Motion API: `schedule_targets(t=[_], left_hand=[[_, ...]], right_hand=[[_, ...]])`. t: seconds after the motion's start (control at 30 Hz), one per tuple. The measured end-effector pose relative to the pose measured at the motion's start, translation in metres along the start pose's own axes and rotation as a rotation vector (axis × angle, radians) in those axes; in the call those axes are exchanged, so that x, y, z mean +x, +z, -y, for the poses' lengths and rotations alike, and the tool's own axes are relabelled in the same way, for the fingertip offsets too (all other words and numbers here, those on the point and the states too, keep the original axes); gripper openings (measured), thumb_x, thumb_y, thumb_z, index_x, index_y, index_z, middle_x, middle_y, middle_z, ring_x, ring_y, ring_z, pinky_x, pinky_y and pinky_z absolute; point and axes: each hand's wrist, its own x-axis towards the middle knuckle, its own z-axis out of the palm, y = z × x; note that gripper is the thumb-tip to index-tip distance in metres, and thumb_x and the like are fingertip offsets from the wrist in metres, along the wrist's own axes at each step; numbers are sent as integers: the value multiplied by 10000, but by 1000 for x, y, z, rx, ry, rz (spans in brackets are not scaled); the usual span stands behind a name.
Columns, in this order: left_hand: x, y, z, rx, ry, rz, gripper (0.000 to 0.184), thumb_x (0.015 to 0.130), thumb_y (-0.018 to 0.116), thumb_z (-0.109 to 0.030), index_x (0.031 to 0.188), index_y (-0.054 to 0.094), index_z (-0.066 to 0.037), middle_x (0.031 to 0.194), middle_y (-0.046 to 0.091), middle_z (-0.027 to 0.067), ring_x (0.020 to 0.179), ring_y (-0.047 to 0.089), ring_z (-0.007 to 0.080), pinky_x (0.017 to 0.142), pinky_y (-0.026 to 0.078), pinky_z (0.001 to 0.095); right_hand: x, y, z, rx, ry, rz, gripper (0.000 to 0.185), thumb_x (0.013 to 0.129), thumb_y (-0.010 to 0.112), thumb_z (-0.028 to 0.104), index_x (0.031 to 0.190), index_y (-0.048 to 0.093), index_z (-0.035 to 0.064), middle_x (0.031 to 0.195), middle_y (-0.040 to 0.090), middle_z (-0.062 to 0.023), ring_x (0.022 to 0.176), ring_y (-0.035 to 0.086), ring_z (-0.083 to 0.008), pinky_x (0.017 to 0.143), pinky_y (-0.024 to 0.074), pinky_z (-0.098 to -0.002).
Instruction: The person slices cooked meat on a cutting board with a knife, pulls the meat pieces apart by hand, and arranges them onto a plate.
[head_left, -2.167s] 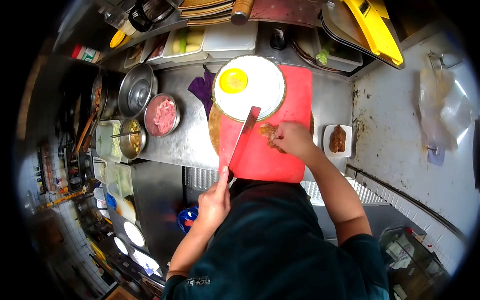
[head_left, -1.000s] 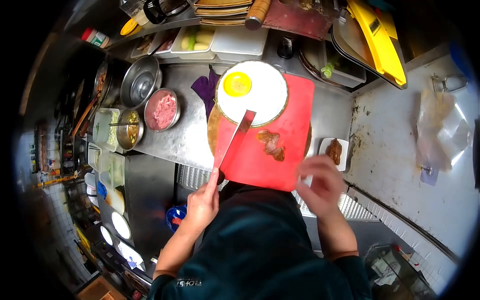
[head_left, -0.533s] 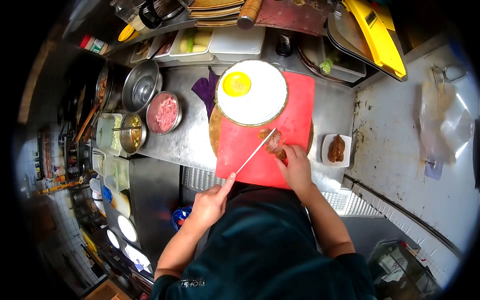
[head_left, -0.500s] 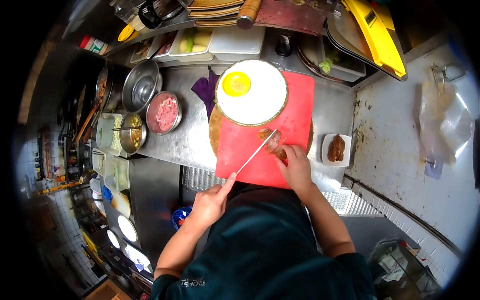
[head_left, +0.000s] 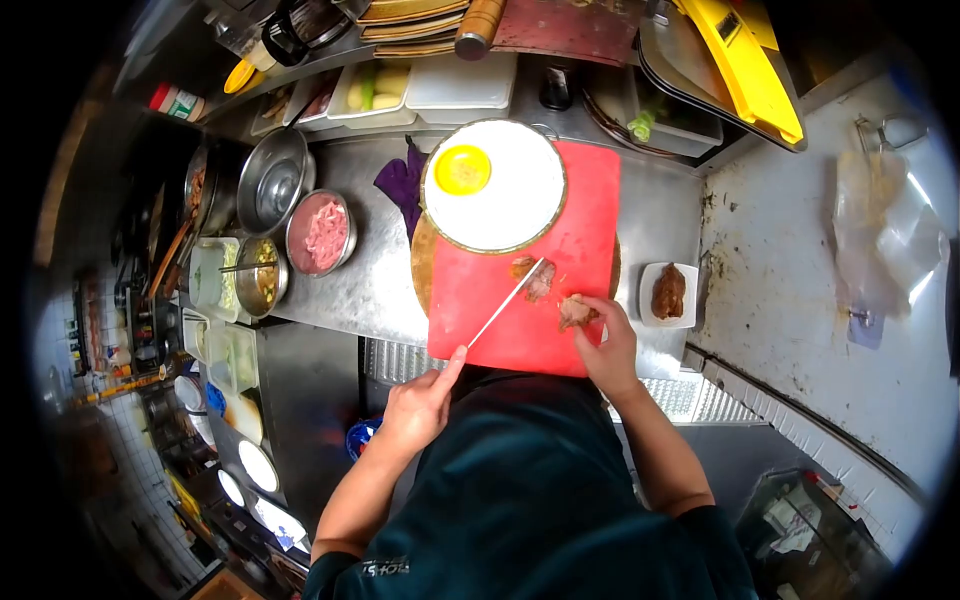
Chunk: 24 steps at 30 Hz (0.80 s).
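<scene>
- Two bare hands work over the red cutting board (head_left: 465,325), which lies on a round wooden block (head_left: 423,270) on the steel counter (head_left: 365,295).
- Left hand (head_left: 418,410), just off the board's near left edge: fingers closed round the knife (head_left: 505,305), one finger stretched towards the blade.
- The knife slants over the board, its tip at the cooked meat (head_left: 541,285) that lies near the board's middle; whether the blade touches the board cannot be told.
- Right hand (head_left: 612,355), over the board's right side near its lower edge: thumb and fingers drawn narrow on a browned meat piece (head_left: 576,311), apart from the other meat.
- On the board's far part, a large white plate (head_left: 515,210) bears a small yellow dish (head_left: 462,170).
- Right of the board, a white dish (head_left: 682,318) holds dark brown meat (head_left: 669,292).
- Left of the board, a metal bowl (head_left: 293,240) holds pink meat (head_left: 326,235); a purple cloth (head_left: 400,183) lies between bowl and plate.
</scene>
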Motion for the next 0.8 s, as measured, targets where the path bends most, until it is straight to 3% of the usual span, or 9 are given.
schedule_targets(t=[0.27,0.57,0.67,0.8], left_hand=[[-7,0,-1,10,-25,-73,793,871,707,42,1618,535,-161,776,627,142,626,663,369,605,564,486],[-11,1,-3,-1,-36,-133,737,902,702,37,1602,541,-128,813,669,163,653,687,382,614,570,487],[-13,0,-3,6,-40,-140,727,909,703,34,1601,540,-120,820,677,170,659,692,385,616,574,486],[-13,-2,-3,16,-38,-140,724,915,704,27,1603,534,-120,820,675,174,657,693,389,614,576,487]], right_hand=[[-7,5,-8,60,48,-58,496,854,816,14,1326,664,24,1196,723,-144,1004,703,-258,923,575,-367],[-9,9,-20,210,70,-96,493,892,836,38,1346,642,27,1156,737,-129,1013,705,-222,928,580,-351],[-7,3,-9,112,151,-23,491,909,805,-12,1361,615,10,1205,724,-114,1029,689,-176,940,559,-317],[-6,6,-6,-24,164,-1,443,897,828,28,1305,657,27,1157,725,-119,985,693,-206,896,566,-332]])
